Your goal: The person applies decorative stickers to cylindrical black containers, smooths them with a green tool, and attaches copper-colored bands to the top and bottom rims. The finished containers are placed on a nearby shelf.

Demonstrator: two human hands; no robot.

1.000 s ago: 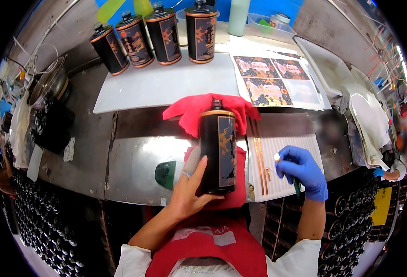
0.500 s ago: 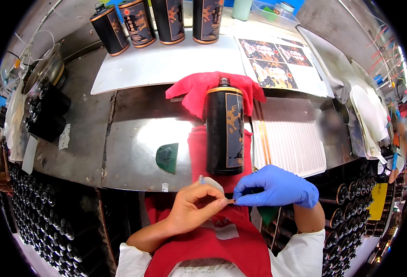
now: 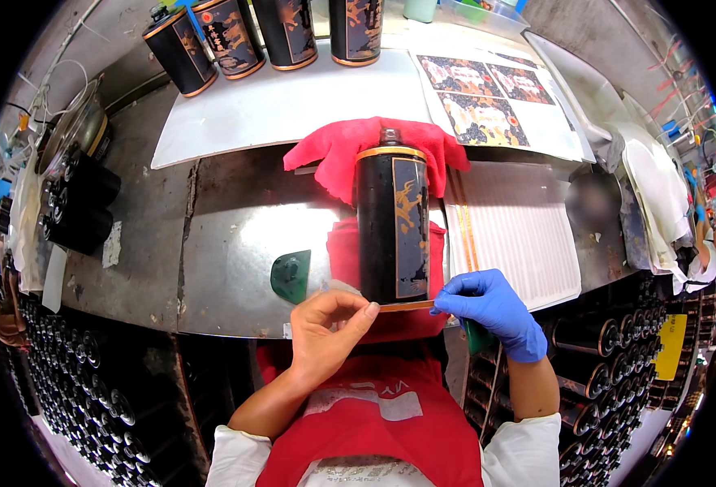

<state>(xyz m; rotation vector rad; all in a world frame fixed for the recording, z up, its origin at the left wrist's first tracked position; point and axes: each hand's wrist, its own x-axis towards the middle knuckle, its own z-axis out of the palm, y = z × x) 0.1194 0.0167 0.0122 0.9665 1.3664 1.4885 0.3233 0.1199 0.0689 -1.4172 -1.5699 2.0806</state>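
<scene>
A black bottle (image 3: pixel 377 231) with a gold shoulder ring and a dark, gold-figured panel lies on red cloth (image 3: pixel 343 252), its neck pointing away from me. Across its near end runs a thin gold-orange strip (image 3: pixel 407 307). My bare left hand (image 3: pixel 325 331) pinches the strip's left end between thumb and finger. The other end is pinched by my right hand (image 3: pixel 494 312), which wears a blue glove. Below that glove a dark green piece (image 3: pixel 478 337) shows; whether the hand holds it I cannot tell. A green scraper (image 3: pixel 291 276) lies on the metal table, left of the bottle.
Several finished-looking black bottles (image 3: pixel 356 32) stand on a white board (image 3: pixel 293 105) at the back. Printed sheets (image 3: pixel 480 118) lie at back right. Nearer is a ribbed white sheet (image 3: pixel 520 235) with gold strips. Dark bottles (image 3: pixel 82 215) sit at left; racked bottles (image 3: pixel 90 390) fill both sides below.
Both hands have moved up and forward to the bottle's near end and drawn apart. The strip now shows stretched out between them. The whole view has shifted slightly.
</scene>
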